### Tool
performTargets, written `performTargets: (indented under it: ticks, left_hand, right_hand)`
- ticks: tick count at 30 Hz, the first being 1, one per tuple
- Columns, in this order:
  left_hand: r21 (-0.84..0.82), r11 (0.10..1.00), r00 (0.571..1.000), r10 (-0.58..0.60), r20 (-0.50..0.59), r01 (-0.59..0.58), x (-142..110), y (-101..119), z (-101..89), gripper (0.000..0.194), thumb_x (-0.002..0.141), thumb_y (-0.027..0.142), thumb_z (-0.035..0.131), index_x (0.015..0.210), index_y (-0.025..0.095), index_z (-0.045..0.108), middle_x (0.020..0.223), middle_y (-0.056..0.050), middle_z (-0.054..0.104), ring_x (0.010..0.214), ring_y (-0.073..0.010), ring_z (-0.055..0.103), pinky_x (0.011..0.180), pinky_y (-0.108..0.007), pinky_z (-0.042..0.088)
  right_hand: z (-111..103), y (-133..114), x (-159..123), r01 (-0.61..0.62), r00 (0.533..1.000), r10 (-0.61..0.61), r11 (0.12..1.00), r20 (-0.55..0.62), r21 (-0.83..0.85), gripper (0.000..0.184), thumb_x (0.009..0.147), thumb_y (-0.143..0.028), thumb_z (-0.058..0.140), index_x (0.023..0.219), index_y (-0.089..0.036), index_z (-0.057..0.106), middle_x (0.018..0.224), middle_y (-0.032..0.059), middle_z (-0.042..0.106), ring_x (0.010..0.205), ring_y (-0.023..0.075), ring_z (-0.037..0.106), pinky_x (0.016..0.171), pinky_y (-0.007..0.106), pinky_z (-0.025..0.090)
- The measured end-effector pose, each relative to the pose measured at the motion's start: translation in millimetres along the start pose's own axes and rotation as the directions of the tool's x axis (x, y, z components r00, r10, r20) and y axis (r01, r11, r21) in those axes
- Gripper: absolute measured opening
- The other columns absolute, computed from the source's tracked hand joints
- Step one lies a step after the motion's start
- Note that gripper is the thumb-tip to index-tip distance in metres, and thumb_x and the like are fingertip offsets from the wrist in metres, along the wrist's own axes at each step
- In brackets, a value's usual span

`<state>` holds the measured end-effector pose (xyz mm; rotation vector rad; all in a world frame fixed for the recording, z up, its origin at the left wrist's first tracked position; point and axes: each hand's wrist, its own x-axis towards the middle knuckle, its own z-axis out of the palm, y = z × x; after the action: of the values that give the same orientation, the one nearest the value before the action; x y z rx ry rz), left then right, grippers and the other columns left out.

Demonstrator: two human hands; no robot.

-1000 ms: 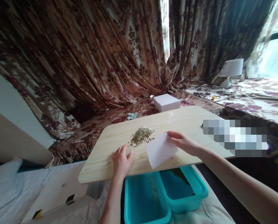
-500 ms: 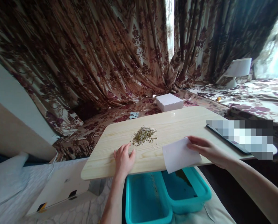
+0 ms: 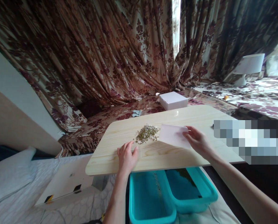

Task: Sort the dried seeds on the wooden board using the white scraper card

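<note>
A heap of small mixed grains or seeds [image 3: 146, 134], greenish and pale, lies on the light wooden tabletop [image 3: 108, 155]. My right hand [image 3: 196, 140] pinches a white sheet of paper [image 3: 174, 135] by its right end. The paper's left edge reaches the right side of the heap. My left hand [image 3: 127, 155] rests with fingers spread on the table, just left of and nearer than the heap, holding nothing. Below the table's near edge sit two turquoise plastic bins [image 3: 151, 199] [image 3: 196, 199]; the right one has dark green matter inside.
Behind the table, a white box [image 3: 173, 101] and a grey cloth [image 3: 136, 113] lie on a floral-covered ledge. A white lamp [image 3: 251, 65] stands at back right. A blurred-out patch covers the table's right end. On the left, a flat white box [image 3: 66, 183] lies on the bed.
My right hand has moved the paper away from the near table edge, up and left to the heap's right side. My left hand stays about where it was. The view has shifted slightly.
</note>
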<state>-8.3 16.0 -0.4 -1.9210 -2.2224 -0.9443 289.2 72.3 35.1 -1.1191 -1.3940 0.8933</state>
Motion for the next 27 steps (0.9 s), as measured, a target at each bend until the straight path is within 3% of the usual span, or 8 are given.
performTargets:
  ticks: [5, 12, 16, 19, 22, 27]
  left_hand:
    - [-0.046, 0.999, 1.000, -0.016, -0.010, 0.016, 2.6, -1.4, -0.4, 0.036, 0.093, 0.035, 0.039, 0.116, 0.022, 0.063, 0.123, -0.009, 0.066, 0.117, -0.0233, 0.057, 0.107, -0.044, 0.035]
    - [-0.084, 0.996, 0.999, -0.031, -0.011, 0.030, 3.9, -3.2, 0.2, 0.039, 0.094, 0.039, 0.036, 0.115, 0.022, 0.064, 0.122, -0.008, 0.067, 0.117, -0.0218, 0.057, 0.106, -0.040, 0.037]
    - [-0.085, 0.996, 0.999, -0.026, -0.019, 0.024, 2.8, -3.1, 0.6, 0.038, 0.094, 0.039, 0.037, 0.115, 0.022, 0.064, 0.122, -0.009, 0.066, 0.117, -0.0224, 0.057, 0.106, -0.040, 0.037]
    - [-0.074, 0.997, 1.000, -0.026, -0.016, 0.025, 2.4, -2.6, 0.2, 0.038, 0.094, 0.039, 0.037, 0.116, 0.022, 0.063, 0.123, -0.009, 0.066, 0.117, -0.0226, 0.057, 0.106, -0.041, 0.037]
    - [-0.054, 0.998, 1.000, -0.024, -0.007, 0.023, 2.7, -1.7, -0.4, 0.038, 0.094, 0.039, 0.037, 0.117, 0.023, 0.062, 0.123, -0.008, 0.066, 0.118, -0.0223, 0.057, 0.107, -0.042, 0.035]
    - [-0.046, 0.999, 1.000, -0.019, -0.017, 0.019, 3.2, -0.2, -0.4, 0.037, 0.094, 0.039, 0.039, 0.115, 0.022, 0.063, 0.121, -0.009, 0.066, 0.117, -0.0234, 0.057, 0.106, -0.043, 0.035]
  right_hand:
    - [13.9, -9.1, -11.8, -0.055, 0.997, 0.056, 0.998, 0.050, -0.013, 0.040, 0.070, -0.055, 0.065, 0.092, -0.022, 0.057, 0.082, 0.0076, 0.073, 0.079, 0.0241, 0.070, 0.066, 0.034, 0.055]
    - [39.4, -18.8, -51.2, -0.109, 0.954, 0.086, 0.992, 0.288, 0.063, 0.044, 0.073, -0.058, 0.061, 0.098, -0.022, 0.060, 0.082, 0.0077, 0.071, 0.081, 0.0243, 0.069, 0.066, 0.034, 0.056]
    - [41.4, -29.6, -72.3, -0.102, 0.930, 0.084, 0.994, 0.358, 0.031, 0.041, 0.077, -0.056, 0.059, 0.100, -0.022, 0.062, 0.080, 0.0074, 0.070, 0.077, 0.0232, 0.068, 0.063, 0.032, 0.056]
    - [31.0, -34.2, -61.7, -0.032, 0.967, 0.028, 0.999, 0.255, 0.011, 0.042, 0.076, -0.057, 0.061, 0.100, -0.023, 0.061, 0.083, 0.0077, 0.071, 0.078, 0.0230, 0.068, 0.065, 0.032, 0.056]
    - [16.8, -29.5, -26.4, 0.073, 0.997, -0.073, 0.997, 0.037, 0.009, 0.044, 0.073, -0.058, 0.064, 0.099, -0.024, 0.059, 0.087, 0.0079, 0.071, 0.081, 0.0234, 0.069, 0.069, 0.032, 0.056]
    - [5.9, -7.7, 26.0, 0.135, 0.990, -0.136, 0.991, -0.033, -0.023, 0.039, 0.075, -0.055, 0.062, 0.095, -0.023, 0.057, 0.089, 0.0074, 0.072, 0.083, 0.0238, 0.069, 0.076, 0.039, 0.056]
